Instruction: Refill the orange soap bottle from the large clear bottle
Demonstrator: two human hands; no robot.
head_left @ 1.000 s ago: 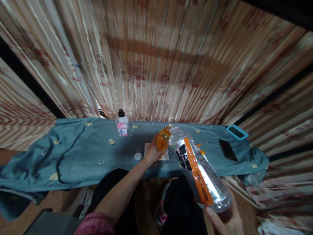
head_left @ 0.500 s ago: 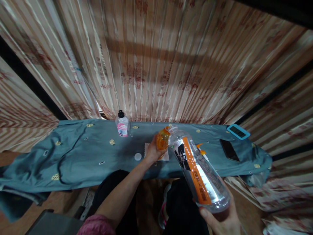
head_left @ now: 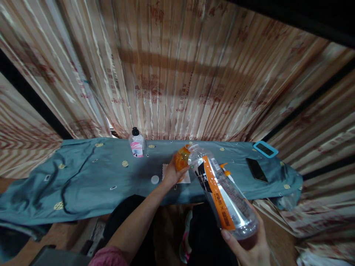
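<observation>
Left hand (head_left: pixel 171 173) of mine, near the middle of the frame, is curled closely around an amber translucent bottle (head_left: pixel 182 159), whose mouth tips toward the upper right. At lower right, my right hand (head_left: pixel 251 245) cups the base end of a large clear plastic bottle (head_left: pixel 219 195) with an orange and silver label, thumb along the near side, the other fingers mostly hidden behind it. That bottle slants up and leftward, so its neck ends right by the amber bottle's mouth; whether the two rims touch, I cannot tell.

Below my left hand, a white napkin (head_left: pixel 186 179) lies on the teal patterned cloth (head_left: pixel 83 181), with a round white cap (head_left: pixel 155 179) just to its left. An orange pump head (head_left: pixel 226 172) shows partly behind the large bottle. Left of centre stands a black-capped, pink-labelled bottle (head_left: pixel 137 147). Toward the right lie a dark smartphone (head_left: pixel 256 170) and, above it, a blue-framed digital timer (head_left: pixel 265 149).
</observation>
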